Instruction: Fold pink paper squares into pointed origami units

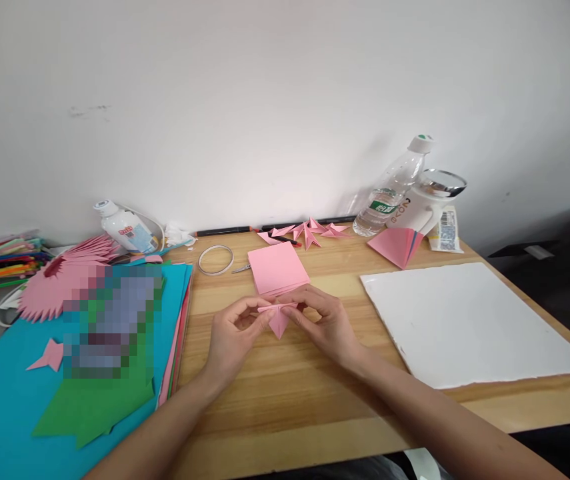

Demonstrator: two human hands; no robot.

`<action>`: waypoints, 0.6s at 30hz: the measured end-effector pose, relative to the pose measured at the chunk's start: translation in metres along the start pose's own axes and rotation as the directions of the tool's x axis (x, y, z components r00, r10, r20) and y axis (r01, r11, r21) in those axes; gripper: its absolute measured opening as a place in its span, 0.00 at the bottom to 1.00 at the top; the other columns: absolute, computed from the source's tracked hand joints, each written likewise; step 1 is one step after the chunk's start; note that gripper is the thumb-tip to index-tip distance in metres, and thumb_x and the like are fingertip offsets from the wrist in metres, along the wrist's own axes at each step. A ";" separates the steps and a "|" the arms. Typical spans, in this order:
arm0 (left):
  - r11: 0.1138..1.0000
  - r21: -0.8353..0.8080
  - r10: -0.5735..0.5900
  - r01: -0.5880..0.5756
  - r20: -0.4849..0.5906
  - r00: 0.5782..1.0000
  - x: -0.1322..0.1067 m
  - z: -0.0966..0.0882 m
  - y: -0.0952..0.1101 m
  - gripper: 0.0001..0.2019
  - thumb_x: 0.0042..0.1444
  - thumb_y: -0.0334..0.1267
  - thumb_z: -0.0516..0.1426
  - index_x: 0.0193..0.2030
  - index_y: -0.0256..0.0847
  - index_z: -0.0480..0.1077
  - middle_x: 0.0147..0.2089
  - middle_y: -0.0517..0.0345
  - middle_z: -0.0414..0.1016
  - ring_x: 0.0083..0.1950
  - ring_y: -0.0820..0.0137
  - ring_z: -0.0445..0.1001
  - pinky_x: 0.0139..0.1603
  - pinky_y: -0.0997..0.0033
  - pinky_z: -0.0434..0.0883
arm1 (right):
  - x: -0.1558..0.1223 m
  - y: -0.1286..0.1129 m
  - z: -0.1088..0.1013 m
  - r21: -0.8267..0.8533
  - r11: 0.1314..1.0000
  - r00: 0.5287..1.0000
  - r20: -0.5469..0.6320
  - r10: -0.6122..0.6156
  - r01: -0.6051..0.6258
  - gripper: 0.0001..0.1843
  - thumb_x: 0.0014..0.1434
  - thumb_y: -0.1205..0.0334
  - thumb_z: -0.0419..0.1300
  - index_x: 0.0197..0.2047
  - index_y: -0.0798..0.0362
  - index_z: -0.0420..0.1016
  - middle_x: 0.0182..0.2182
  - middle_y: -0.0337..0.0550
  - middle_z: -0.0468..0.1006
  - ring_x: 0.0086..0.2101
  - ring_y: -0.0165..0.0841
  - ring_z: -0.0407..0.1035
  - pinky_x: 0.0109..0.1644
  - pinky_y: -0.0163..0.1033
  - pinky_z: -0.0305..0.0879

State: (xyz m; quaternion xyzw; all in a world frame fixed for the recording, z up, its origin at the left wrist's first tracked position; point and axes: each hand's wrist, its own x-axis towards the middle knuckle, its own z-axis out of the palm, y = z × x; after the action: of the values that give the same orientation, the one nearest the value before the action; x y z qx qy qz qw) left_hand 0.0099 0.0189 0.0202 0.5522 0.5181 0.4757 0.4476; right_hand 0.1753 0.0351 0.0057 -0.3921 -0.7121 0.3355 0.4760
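Between both hands, above the wooden table, is a small pink folded paper (279, 324), its pointed end hanging down toward me. My left hand (235, 333) pinches its left side with thumb and fingers. On the other side, my right hand (325, 321) grips the paper the same way, and the two thumbs nearly meet at the middle. Just beyond the fingers lies a stack of square pink paper (279, 267). Several folded pink paper pieces (309, 231) rest farther back near the wall. The far fingertips are partly hidden behind the folded paper.
At left, blue paper sheets (5, 407) carry green paper (99, 407) and a pink folded piece (51, 355). A pink pleated ring (65, 277) lies behind. A tape ring (215, 260) sits mid-table. At right are a white board (475, 327), a water bottle (389, 193) and a mug (415, 207).
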 end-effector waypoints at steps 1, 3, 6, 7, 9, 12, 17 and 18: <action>0.999 -0.011 -0.038 0.039 0.018 0.999 0.000 0.000 0.000 0.07 0.47 0.38 0.61 0.30 0.37 0.73 0.31 0.56 0.76 0.33 0.71 0.73 0.33 0.75 0.70 | 0.000 0.000 0.000 0.002 1.000 1.000 0.005 0.003 -0.003 0.06 0.57 0.62 0.58 0.36 0.51 0.75 0.29 0.42 0.76 0.29 0.30 0.68 0.33 0.35 0.65; 0.996 -0.033 -0.086 0.087 0.030 0.996 -0.001 0.000 0.001 0.07 0.47 0.39 0.61 0.30 0.36 0.72 0.29 0.58 0.76 0.30 0.72 0.72 0.31 0.76 0.70 | 0.000 0.000 0.001 0.013 1.000 1.000 0.014 0.012 -0.012 0.06 0.57 0.62 0.57 0.35 0.52 0.75 0.28 0.42 0.76 0.29 0.31 0.69 0.33 0.35 0.65; 0.994 -0.050 -0.101 0.101 0.007 0.995 -0.001 0.001 0.001 0.08 0.46 0.39 0.62 0.30 0.36 0.73 0.29 0.58 0.76 0.30 0.72 0.72 0.30 0.77 0.69 | -0.001 0.000 0.002 0.035 0.999 0.999 0.030 0.038 -0.039 0.07 0.57 0.60 0.57 0.35 0.52 0.75 0.29 0.43 0.77 0.29 0.31 0.69 0.32 0.35 0.65; 0.994 -0.048 -0.099 0.099 0.002 0.995 -0.001 0.001 0.001 0.08 0.45 0.38 0.62 0.30 0.36 0.73 0.29 0.58 0.76 0.30 0.73 0.72 0.30 0.78 0.69 | -0.001 0.001 0.002 0.040 0.998 0.998 0.034 0.047 -0.049 0.08 0.57 0.60 0.57 0.35 0.52 0.75 0.29 0.43 0.77 0.29 0.31 0.69 0.31 0.35 0.65; 0.994 -0.046 -0.096 0.096 0.001 0.995 -0.001 0.001 0.001 0.07 0.45 0.38 0.62 0.29 0.36 0.74 0.28 0.58 0.76 0.29 0.73 0.72 0.30 0.79 0.69 | -0.001 0.001 0.002 0.045 0.997 0.998 0.038 0.059 -0.061 0.08 0.57 0.59 0.57 0.35 0.53 0.75 0.29 0.43 0.77 0.29 0.31 0.69 0.31 0.34 0.64; 0.993 -0.059 -0.099 0.099 0.007 0.995 -0.001 0.001 0.000 0.07 0.45 0.38 0.62 0.30 0.36 0.75 0.29 0.58 0.77 0.30 0.73 0.72 0.30 0.78 0.70 | -0.001 0.000 0.002 0.039 0.997 0.997 0.047 0.063 -0.065 0.08 0.58 0.60 0.56 0.33 0.54 0.74 0.27 0.42 0.75 0.27 0.29 0.67 0.29 0.33 0.63; 0.990 -0.076 -0.116 0.116 0.003 0.993 -0.001 0.001 -0.001 0.06 0.45 0.37 0.63 0.29 0.37 0.76 0.31 0.57 0.79 0.31 0.73 0.74 0.32 0.79 0.70 | 0.000 -0.002 0.002 0.038 0.998 0.997 0.065 0.050 -0.053 0.07 0.57 0.62 0.56 0.31 0.54 0.73 0.24 0.40 0.73 0.25 0.27 0.64 0.27 0.32 0.60; 0.989 -0.081 -0.123 0.123 0.005 0.992 -0.001 0.001 -0.002 0.06 0.45 0.37 0.63 0.29 0.36 0.76 0.30 0.57 0.79 0.31 0.73 0.74 0.32 0.79 0.71 | 0.000 -0.002 0.002 0.038 0.998 0.996 0.069 0.048 -0.051 0.07 0.57 0.63 0.56 0.30 0.54 0.72 0.24 0.40 0.72 0.24 0.27 0.63 0.27 0.32 0.60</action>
State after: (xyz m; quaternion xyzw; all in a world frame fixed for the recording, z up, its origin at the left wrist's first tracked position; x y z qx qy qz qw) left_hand 0.0102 0.0179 0.0186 0.5007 0.5313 0.4680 0.4980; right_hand 0.1730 0.0343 0.0070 -0.3886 -0.7111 0.3743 0.4508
